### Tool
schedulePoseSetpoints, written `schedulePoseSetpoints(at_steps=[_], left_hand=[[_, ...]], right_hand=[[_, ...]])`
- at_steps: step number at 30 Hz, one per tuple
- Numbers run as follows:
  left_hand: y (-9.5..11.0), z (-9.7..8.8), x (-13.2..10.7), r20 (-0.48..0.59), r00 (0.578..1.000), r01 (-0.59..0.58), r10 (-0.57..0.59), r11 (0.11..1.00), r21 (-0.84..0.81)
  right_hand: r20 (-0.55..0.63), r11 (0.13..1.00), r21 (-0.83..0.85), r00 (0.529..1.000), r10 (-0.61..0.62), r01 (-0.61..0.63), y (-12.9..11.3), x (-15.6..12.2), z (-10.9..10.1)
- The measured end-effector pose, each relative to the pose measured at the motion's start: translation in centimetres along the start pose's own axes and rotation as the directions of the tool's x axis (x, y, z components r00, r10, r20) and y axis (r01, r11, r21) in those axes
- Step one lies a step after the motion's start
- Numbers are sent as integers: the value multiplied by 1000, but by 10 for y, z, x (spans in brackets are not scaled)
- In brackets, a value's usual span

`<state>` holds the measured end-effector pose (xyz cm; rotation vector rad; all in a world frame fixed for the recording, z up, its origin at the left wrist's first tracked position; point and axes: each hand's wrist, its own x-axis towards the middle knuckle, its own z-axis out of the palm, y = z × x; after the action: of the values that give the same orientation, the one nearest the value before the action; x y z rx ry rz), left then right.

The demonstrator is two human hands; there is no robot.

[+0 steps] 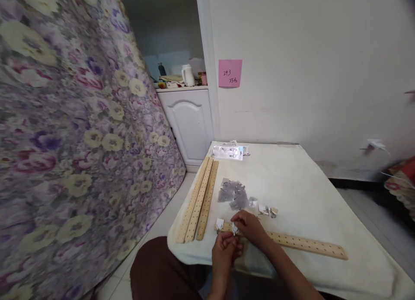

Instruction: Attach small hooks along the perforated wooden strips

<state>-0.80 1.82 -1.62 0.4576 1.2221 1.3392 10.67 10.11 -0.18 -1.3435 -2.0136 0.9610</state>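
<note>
A perforated wooden strip (308, 244) lies across the near part of the table. My right hand (251, 228) is closed, its thumb and finger pinching a small white hook (234, 229) at the strip's left part. Just below that hook, at the strip's near edge, my left hand (224, 249) has its fingers curled together; whatever is between them is too small to make out. A second white hook (219, 224) sits at the strip's left end, its fixing hidden from this angle.
Three perforated strips (196, 205) lie along the table's left side. Behind my hands are small clear bags (234, 193) with metal parts and several loose white hooks (268, 211). Clear packaging (227, 152) lies at the far edge. A floral curtain (81, 140) hangs at left.
</note>
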Motion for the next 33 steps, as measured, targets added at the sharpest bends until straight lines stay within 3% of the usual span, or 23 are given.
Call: schedulePoseSetpoints(at_steps=[7,14,22,33], left_hand=[[-5,0,4,13,994,-113,113,976,187],[-1,4,-1,-3,988,-151,157,953,262],[2,-5,-10,65,922,-349,383,743,571],[8,-1,-10,178,876,-466,449,685,560]], right_hand=[[-4,999,-27,1000,25,-25,-3,-1,-1],[-7,999,-24,999,38,-38,-2,0,1],[-26,999,-26,999,35,-36,-3,-1,1],[-29,999,-28,999,28,-29,-3,-2,2]])
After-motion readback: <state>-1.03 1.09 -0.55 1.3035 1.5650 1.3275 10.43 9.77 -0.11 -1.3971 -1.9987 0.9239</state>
